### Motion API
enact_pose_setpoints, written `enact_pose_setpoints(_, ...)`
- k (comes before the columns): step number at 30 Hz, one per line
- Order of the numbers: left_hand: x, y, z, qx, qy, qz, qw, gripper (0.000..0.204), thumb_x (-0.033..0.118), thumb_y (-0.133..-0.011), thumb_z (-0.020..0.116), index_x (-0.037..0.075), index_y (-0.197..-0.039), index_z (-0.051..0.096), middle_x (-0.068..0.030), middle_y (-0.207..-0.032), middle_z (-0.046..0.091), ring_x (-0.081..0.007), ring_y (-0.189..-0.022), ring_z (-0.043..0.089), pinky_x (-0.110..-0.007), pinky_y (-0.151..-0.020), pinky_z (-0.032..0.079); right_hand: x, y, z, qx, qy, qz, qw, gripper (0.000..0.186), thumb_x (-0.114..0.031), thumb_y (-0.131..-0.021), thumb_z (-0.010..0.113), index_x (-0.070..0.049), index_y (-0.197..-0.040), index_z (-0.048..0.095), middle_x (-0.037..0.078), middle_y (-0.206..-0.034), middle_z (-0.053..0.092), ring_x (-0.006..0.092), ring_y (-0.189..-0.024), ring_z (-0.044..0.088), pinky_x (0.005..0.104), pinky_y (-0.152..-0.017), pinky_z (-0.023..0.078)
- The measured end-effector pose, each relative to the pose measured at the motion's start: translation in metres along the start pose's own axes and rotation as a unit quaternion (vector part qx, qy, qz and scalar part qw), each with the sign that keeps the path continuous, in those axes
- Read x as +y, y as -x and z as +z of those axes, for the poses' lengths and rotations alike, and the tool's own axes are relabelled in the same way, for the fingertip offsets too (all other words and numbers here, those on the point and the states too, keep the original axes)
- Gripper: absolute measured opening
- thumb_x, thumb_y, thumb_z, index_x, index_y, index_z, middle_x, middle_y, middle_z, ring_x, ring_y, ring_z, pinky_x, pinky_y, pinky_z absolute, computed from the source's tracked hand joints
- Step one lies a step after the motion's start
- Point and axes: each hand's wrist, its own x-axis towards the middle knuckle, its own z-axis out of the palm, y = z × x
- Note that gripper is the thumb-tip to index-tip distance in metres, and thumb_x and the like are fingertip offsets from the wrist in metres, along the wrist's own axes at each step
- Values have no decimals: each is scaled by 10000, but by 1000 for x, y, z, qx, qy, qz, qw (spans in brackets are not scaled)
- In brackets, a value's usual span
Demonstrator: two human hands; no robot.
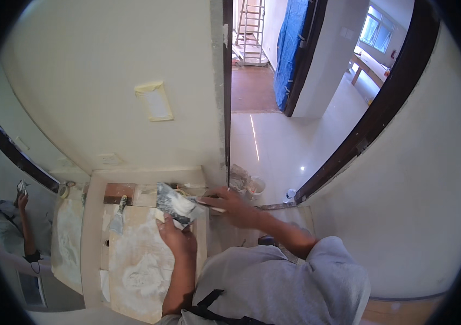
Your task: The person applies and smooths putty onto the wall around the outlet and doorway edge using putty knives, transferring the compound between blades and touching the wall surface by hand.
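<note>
My left hand (177,238) is closed on a flat, dark grey plate (166,198), tilted up and smeared with white paste (184,206). From the right, my right hand (236,208) reaches in, its fingers wrapped round a putty knife (217,209). The knife's blade is at the plate's right edge, next to the paste; whether it touches cannot be made out. Below both hands is a pale wooden board (154,233) dusted with white powder. A second putty knife (118,219), with a whitish blade, lies on the board's left part.
A mirror (41,216) on the left reflects part of me. A taped-over wall plate (155,102) is on the wall ahead. To the right, a dark-framed doorway (344,162) opens onto a shiny floor with a white bucket (254,188). Farther back are a ladder (253,32) and blue sheeting (290,51).
</note>
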Motion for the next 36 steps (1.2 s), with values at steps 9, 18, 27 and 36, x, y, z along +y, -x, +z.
enact_pose_setpoints(9,8,13,3,-46,28,-22,998,374,188,-1061,527,59,-1407,469,-80,-1218,662,-212,-1043,699,-377,-793,595,-57,-147,-184,318,516,-186,773,523,-31,-799,641,-207,-1290,682,76,-1144,632,303,-1047,633,442,-808,511)
enact_pose_setpoints(18,23,26,12,-28,11,-42,999,383,191,-1061,540,76,-1416,457,-107,-1285,627,-244,-1102,675,-411,-837,596,-74,-267,-259,331,633,-267,646,405,-82,-912,586,-77,-1316,617,148,-1041,666,296,-960,655,487,-846,520)
enact_pose_setpoints(27,25,16,-2,-32,9,-4,999,399,204,-1061,530,72,-1429,449,-97,-1322,618,-242,-1145,667,-418,-911,579,89,-119,-83,108,661,-143,729,527,-159,-945,536,-47,-1459,502,157,-1304,557,311,-1176,581,523,-1082,393)
enact_pose_setpoints(36,15,10,-6,-41,1,-27,999,357,201,-1060,538,77,-1385,457,-93,-1274,624,-225,-1087,670,-389,-796,588,63,-32,4,140,222,75,962,498,-83,-935,593,-104,-1432,557,128,-1271,596,309,-1162,596,465,-1032,443)
